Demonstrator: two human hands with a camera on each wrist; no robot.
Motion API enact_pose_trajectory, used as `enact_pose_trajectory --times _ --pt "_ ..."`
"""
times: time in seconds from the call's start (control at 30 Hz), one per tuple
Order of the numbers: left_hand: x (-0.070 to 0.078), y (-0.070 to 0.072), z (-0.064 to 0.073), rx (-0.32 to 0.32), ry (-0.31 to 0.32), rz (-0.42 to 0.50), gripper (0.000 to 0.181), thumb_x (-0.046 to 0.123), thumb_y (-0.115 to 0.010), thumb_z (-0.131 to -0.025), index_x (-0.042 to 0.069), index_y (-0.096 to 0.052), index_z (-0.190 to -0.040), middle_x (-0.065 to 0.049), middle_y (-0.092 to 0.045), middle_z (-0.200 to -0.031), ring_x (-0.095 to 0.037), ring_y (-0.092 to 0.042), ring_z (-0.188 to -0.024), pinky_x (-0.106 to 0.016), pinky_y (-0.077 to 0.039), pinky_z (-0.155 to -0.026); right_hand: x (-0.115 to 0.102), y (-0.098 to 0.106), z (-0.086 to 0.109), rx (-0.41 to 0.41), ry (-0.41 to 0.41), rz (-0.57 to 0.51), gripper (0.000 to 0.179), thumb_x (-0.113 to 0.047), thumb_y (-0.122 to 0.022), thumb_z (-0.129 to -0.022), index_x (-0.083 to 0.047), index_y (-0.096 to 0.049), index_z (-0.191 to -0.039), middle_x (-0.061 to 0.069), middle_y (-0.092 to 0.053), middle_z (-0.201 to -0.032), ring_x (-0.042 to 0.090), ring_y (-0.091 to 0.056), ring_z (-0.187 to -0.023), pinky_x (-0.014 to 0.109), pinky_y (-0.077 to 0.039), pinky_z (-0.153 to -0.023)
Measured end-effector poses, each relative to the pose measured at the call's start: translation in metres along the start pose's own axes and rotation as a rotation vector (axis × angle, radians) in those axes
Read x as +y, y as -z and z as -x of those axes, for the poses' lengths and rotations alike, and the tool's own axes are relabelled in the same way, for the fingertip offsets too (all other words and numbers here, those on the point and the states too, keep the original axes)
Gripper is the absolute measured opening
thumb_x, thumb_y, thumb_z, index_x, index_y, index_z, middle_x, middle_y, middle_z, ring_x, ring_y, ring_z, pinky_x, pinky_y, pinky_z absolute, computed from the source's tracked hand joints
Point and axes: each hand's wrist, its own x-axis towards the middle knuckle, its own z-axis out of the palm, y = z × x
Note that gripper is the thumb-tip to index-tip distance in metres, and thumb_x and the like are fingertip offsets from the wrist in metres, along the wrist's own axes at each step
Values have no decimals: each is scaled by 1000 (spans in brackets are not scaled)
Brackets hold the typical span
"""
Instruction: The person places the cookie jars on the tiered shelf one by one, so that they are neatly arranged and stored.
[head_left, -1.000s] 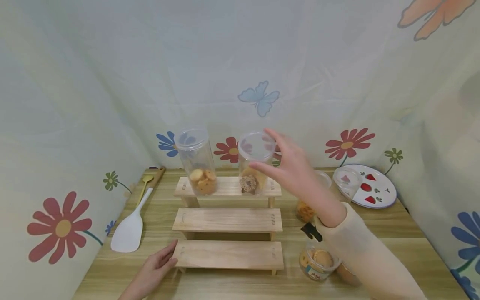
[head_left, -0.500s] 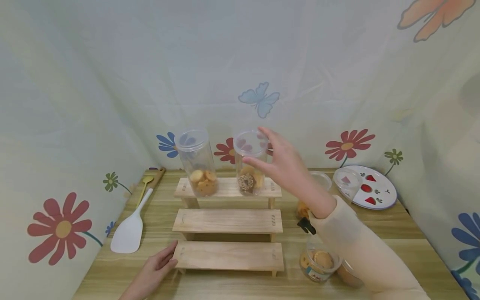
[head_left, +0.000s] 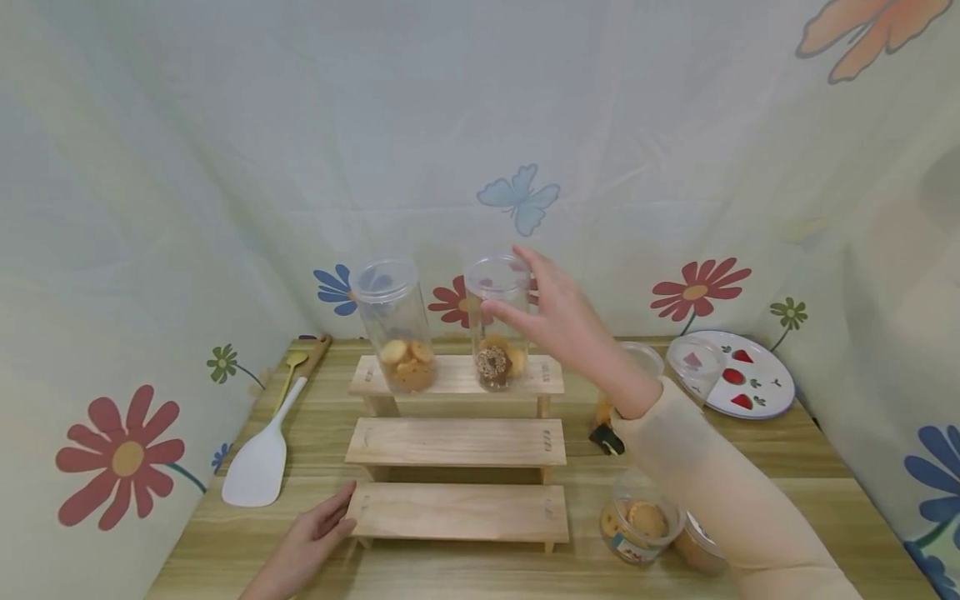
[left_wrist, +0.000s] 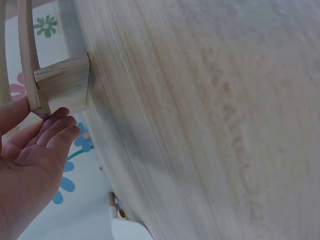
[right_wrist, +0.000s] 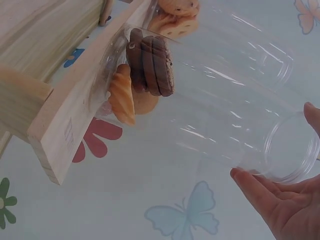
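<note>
A wooden three-step rack (head_left: 457,442) stands in the middle of the table. On its top step is a tall clear jar (head_left: 486,337) with chocolate and twisted cookies at its bottom. My right hand (head_left: 558,321) holds this jar near its lid, thumb in front and fingers behind; in the right wrist view, the fingertips (right_wrist: 240,175) meet the jar's rim. To its left, another clear jar (head_left: 390,317) with round cookies stands on the same step. My left hand (head_left: 307,537) grips the left end of the lowest step, thumb and fingers either side of the board (left_wrist: 29,65).
At left lie a white spatula (head_left: 258,467), a yellow spoon (head_left: 288,375) and a wooden handle (head_left: 315,358). On the right, under and beside the right arm, are small cookie tubs (head_left: 637,533). A strawberry-pattern plate (head_left: 757,383) with a clear lid sits at the back right.
The right hand and the jar it holds have shifted slightly left on the top step, and the jar looks more upright. The left hand stays where it was.
</note>
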Motion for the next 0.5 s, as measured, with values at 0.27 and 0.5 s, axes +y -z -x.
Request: enact_pose_trajectory --times 0.27,0.5 --pt "1 0 0 -1 15 7 59 13 -54 -100 -18 -27 -141 -31 -26 -147 -39 -31 -130 -13 -37 -95 2 -2 -1 -2 8 -7 89 -55 -65 -86 -14 -22 -153 8 -37 -148 23 -52 -118 33 -49 -93" --pt "2 0 1 0 8 2 58 13 -53 -100 -18 -27 -141 -32 -26 -146 -41 -32 -130 -13 -37 -95 6 -4 -1 -33 -6 -24 104 -63 -64 -82 -20 -6 -156 5 -20 -157 26 -45 -126 38 -49 -93"
